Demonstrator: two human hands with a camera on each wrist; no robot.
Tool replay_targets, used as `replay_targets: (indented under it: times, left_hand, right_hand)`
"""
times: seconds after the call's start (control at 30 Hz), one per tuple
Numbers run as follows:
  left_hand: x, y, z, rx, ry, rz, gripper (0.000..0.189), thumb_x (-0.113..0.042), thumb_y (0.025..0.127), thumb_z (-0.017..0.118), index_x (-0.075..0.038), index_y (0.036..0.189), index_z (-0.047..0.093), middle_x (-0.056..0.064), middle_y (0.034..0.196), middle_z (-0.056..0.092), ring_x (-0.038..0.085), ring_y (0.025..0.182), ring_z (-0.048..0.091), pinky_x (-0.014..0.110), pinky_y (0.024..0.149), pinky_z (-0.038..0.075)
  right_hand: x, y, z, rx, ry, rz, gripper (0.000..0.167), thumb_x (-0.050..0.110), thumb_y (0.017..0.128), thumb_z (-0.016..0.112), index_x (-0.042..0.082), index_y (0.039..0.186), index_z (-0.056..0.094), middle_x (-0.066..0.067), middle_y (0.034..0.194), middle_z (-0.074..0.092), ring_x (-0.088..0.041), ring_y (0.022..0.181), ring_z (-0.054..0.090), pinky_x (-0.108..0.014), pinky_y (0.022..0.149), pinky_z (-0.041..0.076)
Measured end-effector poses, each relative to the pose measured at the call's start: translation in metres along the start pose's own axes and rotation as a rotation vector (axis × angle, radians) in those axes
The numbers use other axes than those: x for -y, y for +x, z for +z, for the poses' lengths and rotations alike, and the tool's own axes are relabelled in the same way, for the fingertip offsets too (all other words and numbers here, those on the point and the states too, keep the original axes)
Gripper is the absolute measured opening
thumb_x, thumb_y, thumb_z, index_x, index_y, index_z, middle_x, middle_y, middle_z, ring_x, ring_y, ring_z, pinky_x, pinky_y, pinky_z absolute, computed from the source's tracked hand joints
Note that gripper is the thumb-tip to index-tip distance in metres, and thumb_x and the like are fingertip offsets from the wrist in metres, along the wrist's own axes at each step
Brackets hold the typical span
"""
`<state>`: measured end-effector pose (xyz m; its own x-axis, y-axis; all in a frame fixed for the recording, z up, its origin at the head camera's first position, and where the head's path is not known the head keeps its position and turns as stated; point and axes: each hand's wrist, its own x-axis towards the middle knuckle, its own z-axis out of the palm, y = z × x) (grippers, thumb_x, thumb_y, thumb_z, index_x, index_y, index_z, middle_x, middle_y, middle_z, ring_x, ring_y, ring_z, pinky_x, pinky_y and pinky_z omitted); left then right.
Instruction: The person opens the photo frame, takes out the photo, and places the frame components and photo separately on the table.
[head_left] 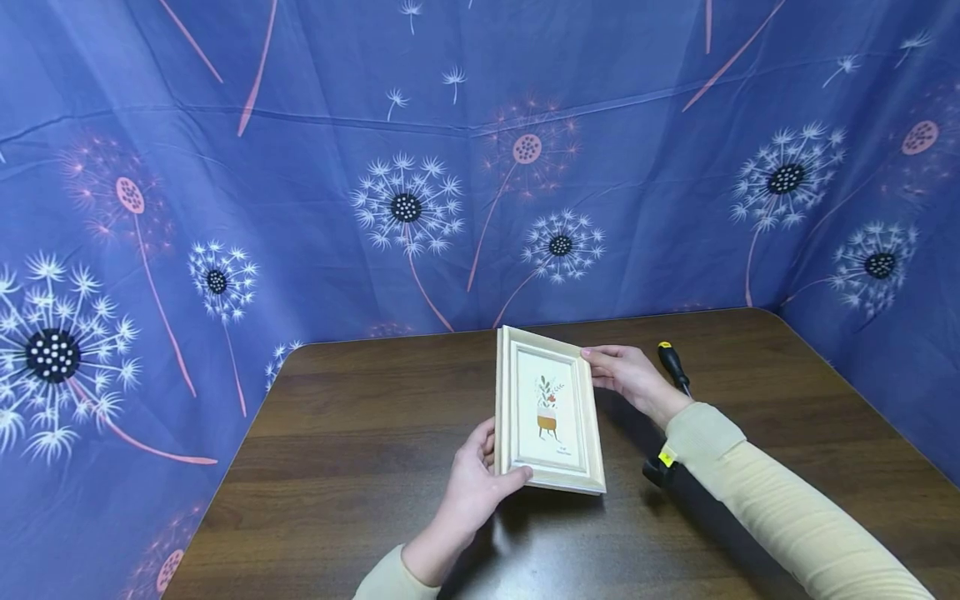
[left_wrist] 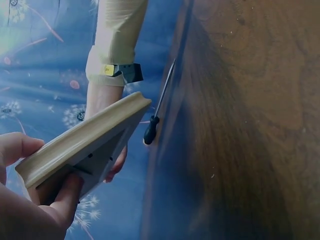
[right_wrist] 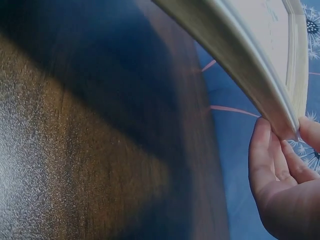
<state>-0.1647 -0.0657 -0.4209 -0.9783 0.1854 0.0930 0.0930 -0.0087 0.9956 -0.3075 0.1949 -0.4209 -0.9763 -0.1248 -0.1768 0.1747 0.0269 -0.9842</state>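
Observation:
A pale wooden picture frame (head_left: pixel 596 442) is held tilted above the table, its picture of a potted plant facing the head camera. My left hand (head_left: pixel 474 487) grips its lower left corner, thumb over the front edge. At the upper right corner, my right hand (head_left: pixel 630 377) pinches the border between thumb and fingers. The left wrist view shows the dark back of the picture frame (left_wrist: pixel 82 142) with the fingers of the left hand (left_wrist: pixel 37 200) on it. In the right wrist view, the right hand (right_wrist: pixel 285 185) holds one corner.
A screwdriver (head_left: pixel 672 364) with a black and yellow handle lies on the brown wooden table (head_left: pixel 337 467), to the right of the picture frame and partly behind the right forearm. Blue cloth (head_left: pixel 315 208) with dandelion prints hangs behind the table and at its sides.

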Motion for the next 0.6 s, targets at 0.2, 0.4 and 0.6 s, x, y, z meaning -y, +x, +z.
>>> replay_targets:
  times: [0.2,0.4,0.6]
  left_hand:
    - [0.004,0.001,-0.002,0.009,-0.047,-0.073,0.077,0.004,0.071,0.071,0.005,0.138,0.034,0.020,0.121,0.059,0.027,0.102,0.062,0.026,0.081,0.053]
    - [0.011,0.002,-0.002,0.013,-0.086,-0.144,0.081,0.004,0.072,0.071,0.006,0.140,0.029,0.019,0.120,0.059,0.026,0.102,0.062,0.032,0.083,0.053]
    - [0.016,0.004,-0.001,0.005,-0.124,-0.202,0.080,0.005,0.072,0.071,0.007,0.140,0.029,0.019,0.120,0.059,0.025,0.099,0.063,0.032,0.083,0.053]
  right_hand:
    - [-0.005,0.003,0.001,0.008,-0.035,-0.016,0.053,0.022,0.093,0.061,-0.012,0.130,0.044,0.004,0.086,0.067,-0.009,0.076,0.065,-0.027,0.073,0.055]
    - [-0.012,0.007,0.001,0.000,-0.072,-0.003,0.052,0.022,0.092,0.062,-0.011,0.129,0.046,0.001,0.087,0.068,-0.010,0.075,0.066,-0.028,0.072,0.055]
    - [-0.017,0.010,0.001,-0.007,-0.155,0.023,0.049,0.024,0.092,0.061,-0.008,0.128,0.049,-0.006,0.097,0.068,-0.012,0.079,0.066,-0.030,0.074,0.055]
